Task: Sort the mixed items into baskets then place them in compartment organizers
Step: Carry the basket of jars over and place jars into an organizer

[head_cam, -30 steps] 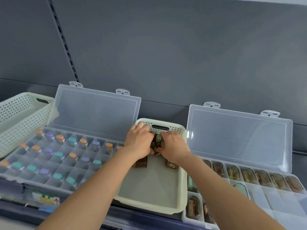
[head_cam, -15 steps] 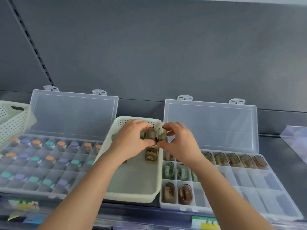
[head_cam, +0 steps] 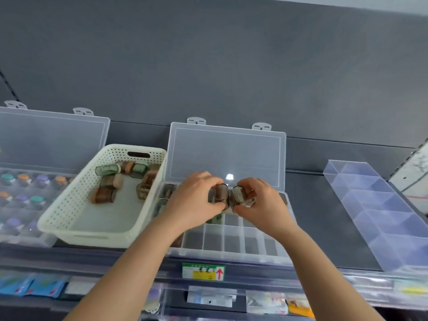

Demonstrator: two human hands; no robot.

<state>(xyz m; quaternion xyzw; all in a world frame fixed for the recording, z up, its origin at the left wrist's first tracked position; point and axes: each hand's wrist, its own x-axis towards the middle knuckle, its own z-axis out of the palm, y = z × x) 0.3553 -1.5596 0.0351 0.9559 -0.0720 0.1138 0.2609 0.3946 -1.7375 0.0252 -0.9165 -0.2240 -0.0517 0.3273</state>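
Observation:
My left hand (head_cam: 193, 200) and my right hand (head_cam: 259, 200) together hold a small bunch of oval clear capsules (head_cam: 228, 196) with brown and green contents. They hover over the middle of the open clear compartment organizer (head_cam: 234, 247), whose lid (head_cam: 227, 154) stands upright behind. A few capsules lie in its back-left compartments, partly hidden by my left hand. To the left sits the white perforated basket (head_cam: 69, 218) with several more capsules (head_cam: 122, 179) at its far end.
Another open organizer (head_cam: 25, 198) at far left holds small vials with coloured caps. A clear divided tray (head_cam: 379, 212) lies on the right of the dark shelf. Below the shelf edge hang a price label (head_cam: 203, 271) and packaged goods.
Both hands lifted the bunch of capsules out of the basket and carried it right, over the organizer. The view turned right, so the basket and the vial organizer shifted left.

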